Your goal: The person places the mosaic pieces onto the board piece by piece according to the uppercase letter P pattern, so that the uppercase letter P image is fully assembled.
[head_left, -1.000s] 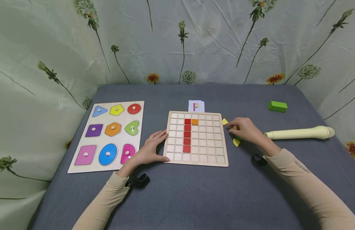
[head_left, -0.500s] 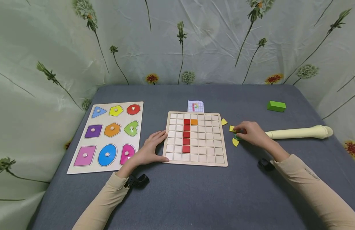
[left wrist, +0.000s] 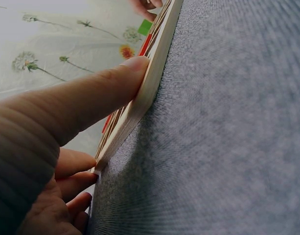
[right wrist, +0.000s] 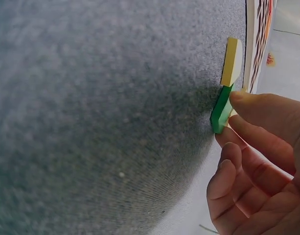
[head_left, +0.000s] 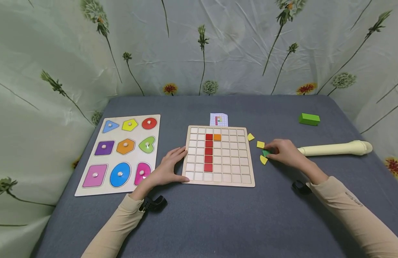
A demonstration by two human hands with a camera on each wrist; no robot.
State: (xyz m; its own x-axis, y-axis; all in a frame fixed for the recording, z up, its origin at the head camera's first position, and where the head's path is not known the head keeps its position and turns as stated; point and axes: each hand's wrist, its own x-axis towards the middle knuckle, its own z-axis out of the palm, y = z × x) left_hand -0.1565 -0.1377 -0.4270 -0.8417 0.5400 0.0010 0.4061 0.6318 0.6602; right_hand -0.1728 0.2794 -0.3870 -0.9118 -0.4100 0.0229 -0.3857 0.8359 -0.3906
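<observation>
On the table [head_left: 218, 218], the grid board [head_left: 226, 157] is placed centrally, tiles [head_left: 208, 151] set in its squares and a card [head_left: 219, 119] laid just behind it. To its left the puzzle board [head_left: 113, 157] is laid; between the boards the left hand [head_left: 166, 170] is rested on the grid board's corner. To its right loose pieces [head_left: 260, 144] are scattered, one held by the right hand [head_left: 284, 154]; farther right the microphone [head_left: 334, 148] is laid, a block [head_left: 309, 119] set behind it.

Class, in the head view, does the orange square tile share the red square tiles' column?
No: the orange square tile sits one column right, beside the topmost red square tile.
</observation>
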